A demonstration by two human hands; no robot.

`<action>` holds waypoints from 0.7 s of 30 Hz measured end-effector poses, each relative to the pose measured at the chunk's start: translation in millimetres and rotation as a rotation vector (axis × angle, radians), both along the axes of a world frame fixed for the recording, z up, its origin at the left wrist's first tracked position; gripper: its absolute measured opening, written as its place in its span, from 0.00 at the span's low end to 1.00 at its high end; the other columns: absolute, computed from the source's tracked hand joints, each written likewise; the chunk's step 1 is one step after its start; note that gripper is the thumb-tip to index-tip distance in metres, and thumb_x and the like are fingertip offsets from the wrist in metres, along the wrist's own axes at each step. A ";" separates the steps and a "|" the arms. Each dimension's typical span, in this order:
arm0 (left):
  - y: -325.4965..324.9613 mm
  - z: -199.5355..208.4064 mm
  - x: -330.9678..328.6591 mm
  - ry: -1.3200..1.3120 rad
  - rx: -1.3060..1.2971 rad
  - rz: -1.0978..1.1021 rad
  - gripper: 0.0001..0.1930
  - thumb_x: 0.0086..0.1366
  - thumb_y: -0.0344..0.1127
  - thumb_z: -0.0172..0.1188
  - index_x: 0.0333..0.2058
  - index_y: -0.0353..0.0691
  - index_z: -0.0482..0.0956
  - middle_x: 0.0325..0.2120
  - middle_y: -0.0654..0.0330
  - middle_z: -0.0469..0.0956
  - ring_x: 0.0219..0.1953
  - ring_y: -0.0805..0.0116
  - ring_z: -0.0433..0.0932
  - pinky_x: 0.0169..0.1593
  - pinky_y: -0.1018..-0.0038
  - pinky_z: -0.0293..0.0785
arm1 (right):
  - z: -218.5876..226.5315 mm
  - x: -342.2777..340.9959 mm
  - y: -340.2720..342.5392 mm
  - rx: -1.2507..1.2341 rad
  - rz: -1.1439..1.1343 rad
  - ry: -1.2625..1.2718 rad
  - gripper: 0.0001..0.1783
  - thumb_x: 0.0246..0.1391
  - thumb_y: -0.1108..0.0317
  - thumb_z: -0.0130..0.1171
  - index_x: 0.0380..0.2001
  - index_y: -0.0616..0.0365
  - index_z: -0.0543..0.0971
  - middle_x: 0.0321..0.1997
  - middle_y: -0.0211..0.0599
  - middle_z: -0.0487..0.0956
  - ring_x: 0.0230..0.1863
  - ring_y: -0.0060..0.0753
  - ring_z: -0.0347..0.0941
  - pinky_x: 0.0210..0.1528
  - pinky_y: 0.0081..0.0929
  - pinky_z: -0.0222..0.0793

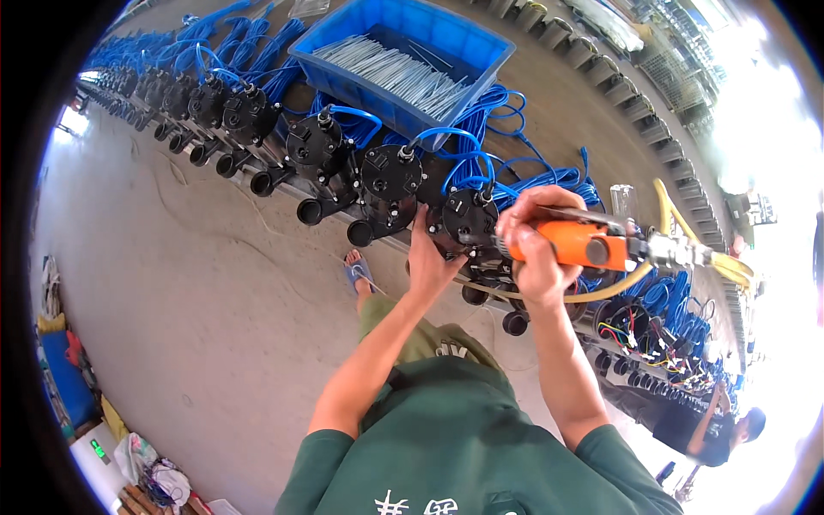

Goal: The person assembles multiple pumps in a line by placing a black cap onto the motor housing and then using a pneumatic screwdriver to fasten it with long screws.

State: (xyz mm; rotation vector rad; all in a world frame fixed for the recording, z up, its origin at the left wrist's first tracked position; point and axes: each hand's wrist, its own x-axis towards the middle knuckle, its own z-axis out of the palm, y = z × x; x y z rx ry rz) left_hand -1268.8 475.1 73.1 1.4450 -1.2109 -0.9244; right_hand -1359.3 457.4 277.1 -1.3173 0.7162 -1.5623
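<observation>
My right hand (pixel 542 249) is wrapped around an orange air-powered tool (pixel 571 244) with a metal lever along its top. The tool's left end is at the right side of a black round-topped pump (pixel 469 215); my fingers hide the exact contact. A blue cable curves out of that pump's top. My left hand (pixel 431 262) grips the near left side of the same pump, thumb low at the front and a finger reaching up its left side. Just left of it stands another black pump (pixel 391 174) with a blue cable.
A blue plastic bin (pixel 403 81) of long metal rods (pixel 390 73) stands behind the pumps. Blue cable coils (pixel 549 176) lie around it. A yellow air hose (pixel 601 294) loops from the tool past the pumps. More pumps (pixel 249 116) line the bench edge. Another person (pixel 699 429) is at far right.
</observation>
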 end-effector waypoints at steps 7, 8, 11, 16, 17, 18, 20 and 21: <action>-11.5 -25.2 3.1 0.049 -0.107 0.003 0.58 0.39 0.35 0.79 0.67 0.29 0.52 0.62 0.42 0.65 0.62 0.44 0.68 0.62 0.62 0.69 | -50.8 43.9 -25.4 0.080 0.144 0.152 0.13 0.48 0.81 0.58 0.39 0.61 0.75 0.33 0.33 0.78 0.34 0.22 0.75 0.38 0.22 0.73; -10.5 -26.5 3.0 0.019 -0.114 0.014 0.58 0.39 0.36 0.79 0.67 0.30 0.52 0.62 0.42 0.65 0.62 0.44 0.68 0.62 0.62 0.69 | -49.9 45.5 -26.1 0.088 0.156 0.162 0.13 0.47 0.81 0.58 0.39 0.62 0.76 0.33 0.33 0.79 0.35 0.22 0.75 0.38 0.22 0.73; -6.8 -19.7 3.1 0.052 -0.038 0.020 0.59 0.38 0.38 0.80 0.67 0.32 0.53 0.61 0.42 0.65 0.62 0.43 0.67 0.63 0.61 0.68 | -43.8 47.2 -36.3 0.120 0.134 0.237 0.15 0.47 0.81 0.58 0.41 0.64 0.76 0.32 0.34 0.79 0.33 0.22 0.75 0.38 0.21 0.73; -9.4 -19.5 21.8 -0.009 -0.088 -0.077 0.61 0.34 0.42 0.83 0.66 0.33 0.55 0.59 0.43 0.67 0.61 0.43 0.67 0.64 0.58 0.66 | -10.4 43.2 -49.1 0.025 -0.037 0.092 0.18 0.44 0.78 0.52 0.42 0.67 0.72 0.33 0.42 0.74 0.25 0.27 0.70 0.32 0.31 0.73; -11.7 -20.9 24.0 -0.009 -0.165 -0.086 0.61 0.34 0.43 0.83 0.65 0.33 0.56 0.58 0.43 0.67 0.61 0.43 0.67 0.64 0.58 0.66 | -1.8 43.8 -52.4 0.037 -0.058 0.072 0.17 0.44 0.78 0.51 0.42 0.67 0.72 0.33 0.41 0.73 0.24 0.26 0.69 0.32 0.30 0.72; -16.3 -22.9 26.4 0.036 -0.191 -0.109 0.60 0.34 0.44 0.83 0.64 0.33 0.58 0.57 0.44 0.69 0.59 0.44 0.69 0.62 0.59 0.67 | -2.0 43.4 -59.0 0.023 -0.059 0.094 0.17 0.44 0.79 0.51 0.42 0.66 0.72 0.33 0.41 0.73 0.24 0.26 0.69 0.32 0.30 0.72; -25.7 -23.2 33.0 0.121 -0.244 -0.169 0.58 0.33 0.47 0.83 0.62 0.34 0.61 0.54 0.45 0.72 0.56 0.45 0.73 0.59 0.59 0.70 | -4.9 42.3 -67.7 0.004 -0.089 0.148 0.18 0.45 0.79 0.51 0.43 0.66 0.71 0.34 0.41 0.73 0.25 0.26 0.69 0.32 0.30 0.72; -26.7 -24.7 34.4 0.115 -0.250 -0.176 0.56 0.34 0.48 0.83 0.61 0.34 0.63 0.52 0.46 0.73 0.53 0.46 0.75 0.58 0.59 0.72 | -8.1 42.3 -70.9 0.000 -0.111 0.186 0.18 0.45 0.80 0.51 0.43 0.65 0.71 0.35 0.41 0.73 0.25 0.26 0.69 0.33 0.30 0.72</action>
